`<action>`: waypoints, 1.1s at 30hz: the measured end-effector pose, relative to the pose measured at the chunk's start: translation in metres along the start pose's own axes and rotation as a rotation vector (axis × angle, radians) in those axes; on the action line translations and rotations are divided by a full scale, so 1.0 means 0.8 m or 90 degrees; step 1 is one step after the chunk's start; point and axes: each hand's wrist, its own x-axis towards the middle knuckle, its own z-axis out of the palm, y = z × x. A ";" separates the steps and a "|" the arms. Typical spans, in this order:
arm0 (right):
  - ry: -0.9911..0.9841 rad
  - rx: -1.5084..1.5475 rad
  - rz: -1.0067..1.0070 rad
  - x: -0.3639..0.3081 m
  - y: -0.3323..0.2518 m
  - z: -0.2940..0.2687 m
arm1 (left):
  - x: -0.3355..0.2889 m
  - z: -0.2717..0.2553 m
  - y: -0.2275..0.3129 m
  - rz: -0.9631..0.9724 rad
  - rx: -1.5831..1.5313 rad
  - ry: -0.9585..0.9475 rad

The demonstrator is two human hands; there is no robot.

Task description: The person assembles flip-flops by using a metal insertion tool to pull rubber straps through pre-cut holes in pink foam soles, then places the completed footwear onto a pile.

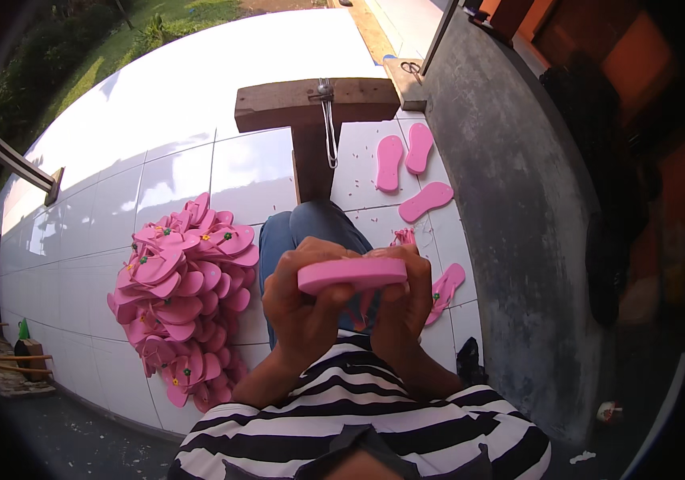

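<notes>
The left hand (304,304) and right hand (411,296) are both closed on one pink sole (352,275), gripping it by its two ends. It is held up above the person's blue-clad legs (328,224), its thick edge facing the wearer. Both thumbs press against its near side, while the fingers curl around behind. A narrow pink strip shows between the thumbs; whether it joins the sole, I cannot tell.

Left of the hands, a big heap of pink flip-flops (186,300) lies on the white tiled floor (254,172). Just beyond the right hand sits a bundle of pink straps (404,237), with three loose soles (426,202) farther out. One finished-looking flip-flop (446,290) lies right of it. Straight ahead of the hands stands a wooden stand (278,100).
</notes>
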 end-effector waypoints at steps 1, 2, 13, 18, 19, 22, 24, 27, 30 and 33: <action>0.024 -0.060 0.063 0.007 0.000 0.005 | 0.007 0.001 0.000 -0.121 0.029 0.017; -0.004 -0.130 0.054 0.003 -0.003 0.001 | 0.008 0.001 -0.001 -0.150 0.041 0.008; -0.442 -0.251 0.125 -0.016 0.037 -0.051 | -0.012 -0.080 -0.035 -0.468 0.100 -0.166; -0.304 -0.059 0.420 -0.044 0.120 -0.104 | -0.026 -0.133 -0.057 -0.540 0.229 -0.145; -0.215 -0.042 0.491 -0.058 0.153 -0.127 | -0.023 -0.136 -0.059 -0.538 0.084 -0.017; 0.013 -0.501 0.562 -0.131 0.273 -0.228 | -0.027 -0.145 -0.074 -0.502 -0.292 0.258; 0.102 -0.765 0.640 -0.197 0.321 -0.286 | -0.061 -0.139 -0.099 -0.581 -0.339 0.229; 0.146 -0.814 0.826 -0.231 0.322 -0.286 | -0.108 -0.116 -0.124 -0.686 -0.365 0.149; 0.158 -0.791 0.987 -0.284 0.340 -0.299 | -0.128 -0.076 -0.132 -0.801 -0.398 0.087; 0.192 -0.778 1.020 -0.329 0.372 -0.320 | -0.129 -0.054 -0.148 -0.860 -0.445 -0.005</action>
